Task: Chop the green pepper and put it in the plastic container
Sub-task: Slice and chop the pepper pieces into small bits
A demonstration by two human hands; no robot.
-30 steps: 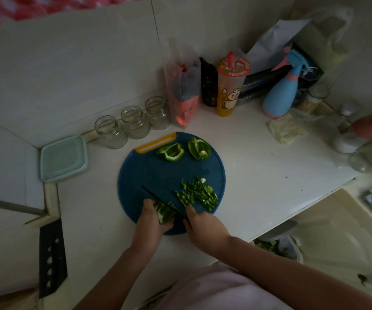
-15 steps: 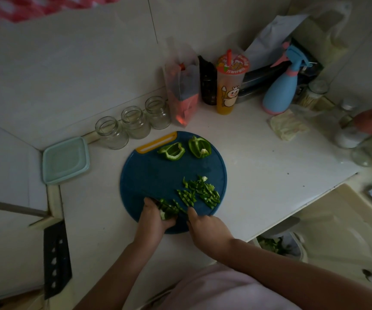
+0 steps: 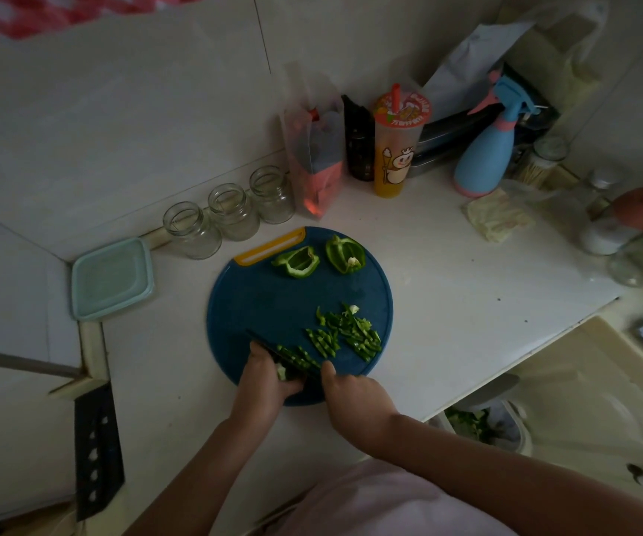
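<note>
Head view: pinning a pepper stub (image 3: 282,371) to the board (image 3: 258,303) near its 6 o'clock edge with the left hand (image 3: 264,384), fingers curled over it. Gripping the knife (image 3: 269,347) in the right hand (image 3: 354,396), fist closing round the hidden handle, dark blade pointing to 10 o'clock and lying against the left fingertips. Showing fresh slices (image 3: 298,357) just beside the blade, on its 3 o'clock side, and a looser pile of strips (image 3: 354,330) at the board's 4 o'clock. Showing two pepper pieces (image 3: 296,261) lying uncut at the board's 12 o'clock, near the yellow grip (image 3: 269,246). Sitting off the board at 9 o'clock, in the counter corner and apart from it: the container (image 3: 113,278). Standing at 11 o'clock along the wall: three jars (image 3: 231,210). Lying at 8 o'clock, well apart: a black cleaver (image 3: 97,458). Standing at 1 o'clock: a cup (image 3: 397,148) and, further right, a sprayer (image 3: 486,156).
</note>
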